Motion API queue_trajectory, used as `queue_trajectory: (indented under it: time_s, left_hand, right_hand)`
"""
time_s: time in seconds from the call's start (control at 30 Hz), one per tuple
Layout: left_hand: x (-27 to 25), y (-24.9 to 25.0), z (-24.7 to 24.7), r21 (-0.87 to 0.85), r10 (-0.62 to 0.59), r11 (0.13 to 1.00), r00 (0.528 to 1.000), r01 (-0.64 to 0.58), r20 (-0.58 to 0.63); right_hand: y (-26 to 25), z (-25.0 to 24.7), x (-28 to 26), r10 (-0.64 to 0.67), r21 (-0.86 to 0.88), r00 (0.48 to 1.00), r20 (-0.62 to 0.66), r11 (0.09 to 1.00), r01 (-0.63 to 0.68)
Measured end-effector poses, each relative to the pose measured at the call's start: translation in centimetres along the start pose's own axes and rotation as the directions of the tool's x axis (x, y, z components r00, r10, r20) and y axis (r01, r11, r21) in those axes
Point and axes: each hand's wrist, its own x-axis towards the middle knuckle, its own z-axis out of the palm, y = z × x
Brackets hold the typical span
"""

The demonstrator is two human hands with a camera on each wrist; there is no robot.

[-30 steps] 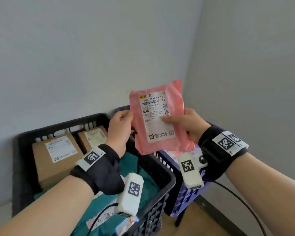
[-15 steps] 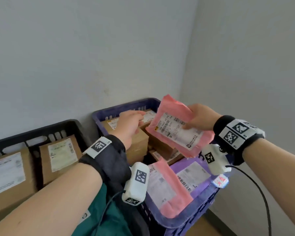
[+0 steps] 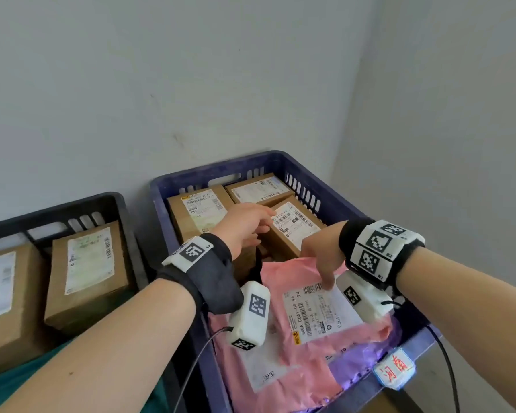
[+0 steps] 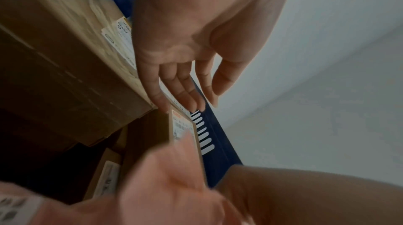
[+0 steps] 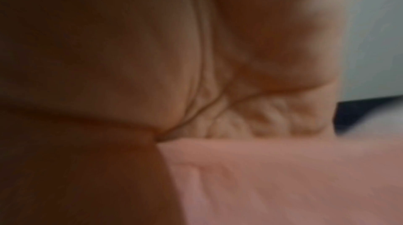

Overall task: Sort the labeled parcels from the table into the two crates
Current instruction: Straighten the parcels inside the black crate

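The pink parcel point(image 3: 325, 311) lies label-up in the purple crate point(image 3: 161, 204), on top of another pink bag point(image 3: 280, 380) and in front of the cardboard boxes point(image 3: 197, 210). The right hand point(image 3: 322, 251) points down with its fingertips on the parcel's label; whether it is gripping cannot be determined. The left hand point(image 3: 245, 228) is released, fingers extended over the boxes, and the black crate point(image 3: 57, 207) stands just beside the purple one.

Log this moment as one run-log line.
stage: placing | right hand: fingers on pink parcel lying in blue crate | left hand: open over cardboard boxes | black crate: untouched
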Motion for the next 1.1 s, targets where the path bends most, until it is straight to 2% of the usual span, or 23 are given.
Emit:
queue_trajectory:
  time_s: [0.1, 0.17, 0.2, 0.27, 0.33, 0.4, 0.43, 0.53, 0.57, 0.6, 0.67, 0.77, 0.83, 0.9, 1.03, 1.1]
  left_hand:
    - [0.3, -0.5, 2.2, 0.179, -0.042, 0.984, 0.995, 0.025, 0.091]
    - [0.6, -1.4, 3.6, 0.349, -0.06, 0.937, 0.981, -0.008, 0.183]
    - [0.7, -2.0, 4.1, 0.428, -0.069, 0.903, 0.973, -0.034, 0.222]
    - [1.0, -3.6, 4.8, 0.551, -0.085, 0.832, 0.964, -0.071, 0.252]
    - [1.5, -4.9, 5.1, 0.63, -0.084, 0.771, 0.966, -0.094, 0.246]
    - [1.9, -5.6, 5.2, 0.681, -0.088, 0.725, 0.966, -0.106, 0.243]
    - [2.1, -5.8, 5.3, 0.692, -0.093, 0.714, 0.965, -0.106, 0.244]
    - [2.5, -5.9, 5.0, 0.679, -0.1, 0.729, 0.97, -0.08, 0.223]
    - [2.7, -6.0, 4.9, 0.673, -0.102, 0.737, 0.973, -0.064, 0.205]
    - [2.9, -6.0, 4.8, 0.675, -0.098, 0.736, 0.978, -0.053, 0.183]
    - [3.2, -6.2, 4.3, 0.711, -0.08, 0.702, 0.988, -0.036, 0.129]
    - [3.5, -6.4, 3.8, 0.808, -0.06, 0.589, 0.996, -0.018, 0.065]
    - [3.7, -6.6, 3.7, 0.855, -0.041, 0.519, 0.998, -0.015, 0.042]
    - [3.8, -6.8, 3.7, 0.867, -0.032, 0.498, 0.999, -0.013, 0.033]
    - [4.2, -7.3, 3.6, 0.855, -0.044, 0.518, 0.999, 0.005, 0.02]
    - [4.4, -7.4, 3.5, 0.852, -0.061, 0.523, 0.998, 0.019, 0.015]
  right_hand:
    - [-0.4, 1.7, 1.4, 0.024, -0.159, 0.997, 0.079, 0.987, -0.012]
    - [-0.2, 2.7, 2.1, 0.038, -0.196, 0.995, 0.087, 0.98, -0.021]
    - [0.3, 2.9, 2.3, 0.043, -0.165, 0.997, 0.059, 0.986, -0.033]
    - [1.8, 3.2, 2.5, 0.06, -0.062, 0.995, -0.081, 0.996, -0.065]
    - [3.2, 3.3, 2.7, 0.127, 0.05, 0.968, -0.218, 0.992, -0.119]
    - [4.3, 3.2, 2.9, 0.187, 0.152, 0.939, -0.29, 0.977, -0.148]
    - [4.7, 3.2, 3.0, 0.215, 0.211, 0.913, -0.347, 0.966, -0.147]
    - [5.6, 3.2, 3.7, 0.314, 0.415, 0.759, -0.57, 0.908, -0.064]
    - [5.7, 3.3, 4.1, 0.336, 0.452, 0.731, -0.594, 0.891, -0.042]
    - [5.6, 3.4, 4.8, 0.345, 0.467, 0.731, -0.588, 0.883, -0.04]
    - [5.0, 3.5, 5.9, 0.329, 0.459, 0.773, -0.542, 0.887, -0.055]
    - [4.1, 3.5, 6.9, 0.285, 0.41, 0.829, -0.481, 0.909, -0.075]
    - [4.0, 3.5, 7.2, 0.274, 0.385, 0.837, -0.473, 0.919, -0.083]
    - [3.8, 3.7, 7.5, 0.292, 0.386, 0.824, -0.485, 0.917, -0.097]
    - [3.4, 3.5, 8.0, 0.35, 0.417, 0.761, -0.547, 0.901, -0.115]
    - [3.4, 3.3, 8.2, 0.343, 0.42, 0.755, -0.559, 0.902, -0.1]
